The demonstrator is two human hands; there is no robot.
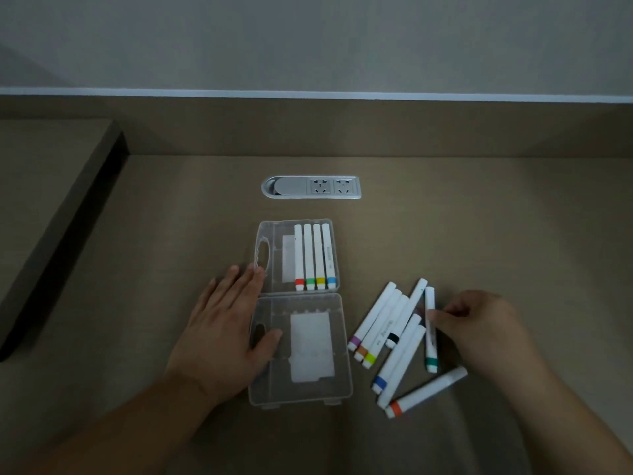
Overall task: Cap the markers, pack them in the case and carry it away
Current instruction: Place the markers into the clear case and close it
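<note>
A clear plastic case (274, 392) lies open on the desk, its two halves one behind the other. The far half holds several white markers (315, 257) with red, green, yellow and blue bands, side by side. My left hand (226, 330) rests flat on the case's left edge, fingers spread, thumb on the near half. To the right of the case lies a loose pile of white capped markers (394, 337) with coloured bands. My right hand (479, 327) reaches into the pile, fingertips touching the teal-banded marker (430, 332); I cannot tell whether it grips it.
A silver socket panel (311, 187) is set into the brown desk behind the case. A raised dark-edged shelf (58, 207) runs along the left. A low back panel and a grey wall close the far side.
</note>
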